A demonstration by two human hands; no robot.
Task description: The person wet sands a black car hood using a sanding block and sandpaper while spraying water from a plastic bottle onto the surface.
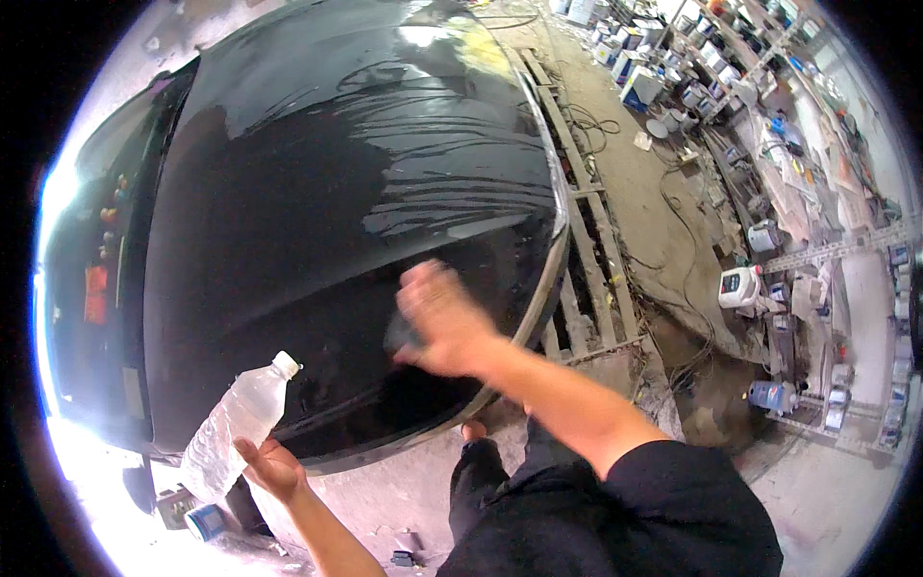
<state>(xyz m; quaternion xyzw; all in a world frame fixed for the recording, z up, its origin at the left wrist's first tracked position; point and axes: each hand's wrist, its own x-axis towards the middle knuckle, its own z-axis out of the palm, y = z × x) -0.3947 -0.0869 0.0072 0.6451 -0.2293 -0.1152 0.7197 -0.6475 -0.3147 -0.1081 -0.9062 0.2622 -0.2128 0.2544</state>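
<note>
My left hand (273, 468) grips a clear plastic water bottle (234, 428) near its lower part. The bottle is tilted, its white cap end pointing up and right over the edge of a black car hood (260, 221). My right hand (440, 322) is smeared by motion, low over the near right part of the hood. A flat grey pad (401, 336) shows beside its palm, apparently held against the paint; its exact kind is too blurred to tell. Wet streaks and a dull grey film (452, 163) cover the hood's far right area.
The car's windshield (91, 279) lies to the left, with small things behind it. Beyond the hood's right edge are a wooden pallet-like frame (591, 250) and cables (678, 216) on the floor. Shelves of cans and a white jug (739, 288) stand right. A paint can (204, 522) sits lower left.
</note>
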